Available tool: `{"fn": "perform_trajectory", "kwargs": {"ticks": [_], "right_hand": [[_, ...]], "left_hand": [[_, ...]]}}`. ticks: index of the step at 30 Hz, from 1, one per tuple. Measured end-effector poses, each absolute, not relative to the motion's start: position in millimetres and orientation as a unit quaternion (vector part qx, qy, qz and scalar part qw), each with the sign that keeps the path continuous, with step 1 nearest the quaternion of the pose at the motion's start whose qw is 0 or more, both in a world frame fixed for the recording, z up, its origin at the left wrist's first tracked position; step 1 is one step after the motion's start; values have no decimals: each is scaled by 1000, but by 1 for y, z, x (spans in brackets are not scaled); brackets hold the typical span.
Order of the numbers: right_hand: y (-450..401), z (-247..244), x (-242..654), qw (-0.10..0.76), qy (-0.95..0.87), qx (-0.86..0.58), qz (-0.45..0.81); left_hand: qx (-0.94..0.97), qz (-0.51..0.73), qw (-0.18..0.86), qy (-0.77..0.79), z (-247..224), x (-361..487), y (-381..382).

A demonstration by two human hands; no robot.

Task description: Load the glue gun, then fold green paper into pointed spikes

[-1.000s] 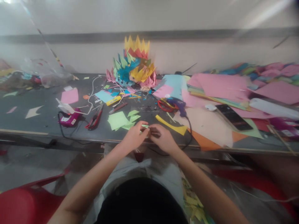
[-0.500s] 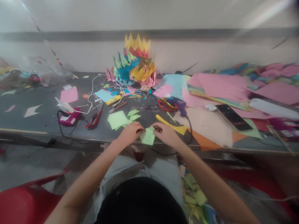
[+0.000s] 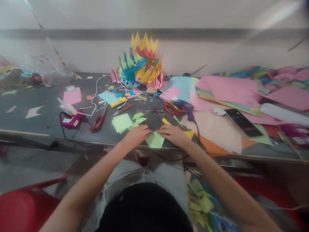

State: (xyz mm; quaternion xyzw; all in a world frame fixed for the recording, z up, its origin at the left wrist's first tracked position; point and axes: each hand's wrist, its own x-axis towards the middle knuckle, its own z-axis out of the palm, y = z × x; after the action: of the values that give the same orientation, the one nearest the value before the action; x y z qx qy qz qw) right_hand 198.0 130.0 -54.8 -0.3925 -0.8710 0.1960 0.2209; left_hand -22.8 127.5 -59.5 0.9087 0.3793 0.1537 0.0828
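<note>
A light green paper (image 3: 155,140) lies at the table's front edge, partly folded. My left hand (image 3: 138,133) has its fingers closed together on the paper's upper left corner. On the upper right corner rest the closed fingers of my right hand (image 3: 174,134). Both sets of fingertips nearly meet along the top edge. Left of my left hand is a stack of green paper squares (image 3: 122,122), with folded green pieces (image 3: 139,119) beside it. A yellow strip (image 3: 189,133) is partly covered by my right hand.
Folded paper crowns (image 3: 145,69) are piled at the back. Red-handled pliers (image 3: 98,119) and a magenta box (image 3: 71,120) stand left. A glue gun (image 3: 187,108), phone (image 3: 242,121) and pink sheets (image 3: 229,90) lie right. A red chair (image 3: 26,209) is lower left.
Both hands have flattened, fingers now stretched inward over the paper's top edge instead of pinching it raised. The green paper has turned slightly and lies lower on the table.
</note>
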Motion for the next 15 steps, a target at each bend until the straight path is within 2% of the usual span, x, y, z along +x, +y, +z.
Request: {"fn": "perform_trajectory", "kwargs": {"ticks": [15], "right_hand": [[137,-56,206,149,-941,-297,60]], "left_hand": [[919,144,37,364,-59,-24,126]]}}
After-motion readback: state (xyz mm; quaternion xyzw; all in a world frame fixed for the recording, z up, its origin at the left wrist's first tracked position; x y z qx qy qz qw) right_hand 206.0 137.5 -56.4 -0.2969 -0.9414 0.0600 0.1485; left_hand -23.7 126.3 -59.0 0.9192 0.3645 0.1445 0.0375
